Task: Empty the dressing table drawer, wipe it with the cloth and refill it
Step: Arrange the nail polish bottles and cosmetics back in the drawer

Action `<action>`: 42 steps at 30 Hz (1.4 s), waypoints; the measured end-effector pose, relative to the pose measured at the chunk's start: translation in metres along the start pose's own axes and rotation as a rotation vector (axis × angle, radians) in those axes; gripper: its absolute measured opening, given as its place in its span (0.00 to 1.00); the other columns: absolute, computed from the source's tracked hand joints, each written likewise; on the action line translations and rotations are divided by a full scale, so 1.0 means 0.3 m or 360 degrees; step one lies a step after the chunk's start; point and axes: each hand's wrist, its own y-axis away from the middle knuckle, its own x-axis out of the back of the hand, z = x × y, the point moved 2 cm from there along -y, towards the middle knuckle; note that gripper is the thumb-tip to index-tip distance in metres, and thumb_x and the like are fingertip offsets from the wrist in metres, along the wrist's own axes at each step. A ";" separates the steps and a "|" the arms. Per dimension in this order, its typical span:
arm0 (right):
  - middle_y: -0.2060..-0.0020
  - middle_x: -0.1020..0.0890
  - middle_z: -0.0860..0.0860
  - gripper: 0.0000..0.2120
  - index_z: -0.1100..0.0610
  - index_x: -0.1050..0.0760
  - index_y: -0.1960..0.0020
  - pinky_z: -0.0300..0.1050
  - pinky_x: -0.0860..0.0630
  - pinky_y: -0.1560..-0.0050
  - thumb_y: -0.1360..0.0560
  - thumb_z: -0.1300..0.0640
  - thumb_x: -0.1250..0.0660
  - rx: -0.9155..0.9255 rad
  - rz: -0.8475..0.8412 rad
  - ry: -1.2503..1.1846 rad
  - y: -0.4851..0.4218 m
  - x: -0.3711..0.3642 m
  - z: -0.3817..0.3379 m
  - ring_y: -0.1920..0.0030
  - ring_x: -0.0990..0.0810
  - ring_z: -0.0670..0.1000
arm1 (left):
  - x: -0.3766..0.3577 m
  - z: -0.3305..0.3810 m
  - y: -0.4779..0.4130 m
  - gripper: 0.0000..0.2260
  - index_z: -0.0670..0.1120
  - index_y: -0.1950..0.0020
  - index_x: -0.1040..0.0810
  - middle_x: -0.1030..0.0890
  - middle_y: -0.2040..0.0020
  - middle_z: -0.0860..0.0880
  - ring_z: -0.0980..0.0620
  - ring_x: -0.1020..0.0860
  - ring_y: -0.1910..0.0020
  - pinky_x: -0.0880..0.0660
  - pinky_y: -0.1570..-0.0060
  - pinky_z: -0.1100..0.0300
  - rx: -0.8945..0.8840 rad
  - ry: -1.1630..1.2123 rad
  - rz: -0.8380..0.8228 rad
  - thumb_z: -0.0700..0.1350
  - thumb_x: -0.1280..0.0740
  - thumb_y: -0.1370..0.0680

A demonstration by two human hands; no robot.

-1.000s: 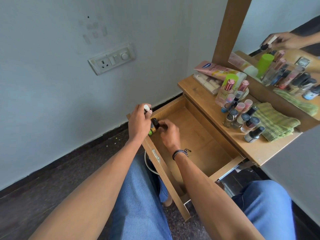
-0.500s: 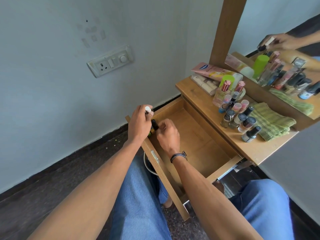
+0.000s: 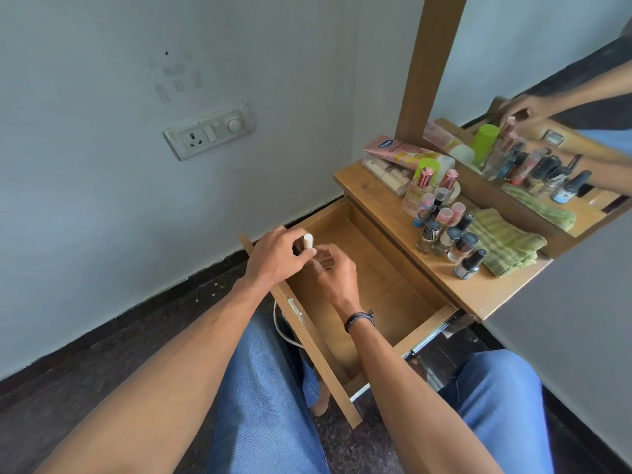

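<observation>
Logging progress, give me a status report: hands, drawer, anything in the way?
Left hand grips white-capped stick. Right hand beside it, hold unclear. Drawer open, visible floor bare. Cloth folded on tabletop, nothing blocking.

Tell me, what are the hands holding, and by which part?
The left hand grips a white-capped stick by its lower part, cap poking out. Whether the right hand holds anything cannot be told.

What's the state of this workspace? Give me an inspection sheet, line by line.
Surface: wooden tabletop carries bottles and cloth.
Job's things: drawer pulled out; cloth folded on the tabletop.
Clutter: bottles and pink tube beside the cloth.
Hands: left hand grips a white-capped stick over the drawer's corner; right hand curled beside it, hold unclear.
Cables: white cable under the drawer front.
Surroundings: socket on wall; mirror behind tabletop.
</observation>
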 end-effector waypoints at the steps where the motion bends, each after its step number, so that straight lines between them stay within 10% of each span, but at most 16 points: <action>1: 0.53 0.18 0.40 0.07 0.49 0.20 0.46 0.37 0.23 0.52 0.23 0.54 0.27 -0.0024 -0.0010 0.0009 0.001 0.001 0.001 0.52 0.20 0.40 | 0.002 0.000 0.002 0.12 0.53 0.43 0.19 0.22 0.55 0.53 0.51 0.22 0.54 0.22 0.54 0.54 0.0017 0.0043 -0.0006 0.55 0.28 0.24; 11: 0.54 0.17 0.45 0.06 0.50 0.18 0.50 0.40 0.23 0.50 0.25 0.58 0.26 -0.0267 -0.0176 0.0176 -0.012 -0.041 0.060 0.53 0.19 0.44 | 0.001 -0.031 -0.008 0.08 0.49 0.45 0.19 0.25 0.57 0.61 0.50 0.22 0.48 0.22 0.50 0.54 0.0457 0.0290 0.0214 0.39 0.34 0.20; 42: 0.52 0.15 0.47 0.08 0.52 0.18 0.46 0.50 0.19 0.48 0.22 0.63 0.31 -0.0249 -0.0060 0.0265 -0.060 -0.112 0.067 0.52 0.18 0.48 | -0.035 -0.073 -0.039 0.08 0.50 0.47 0.17 0.16 0.49 0.55 0.55 0.18 0.52 0.19 0.54 0.57 0.0482 0.0184 0.0162 0.41 0.34 0.21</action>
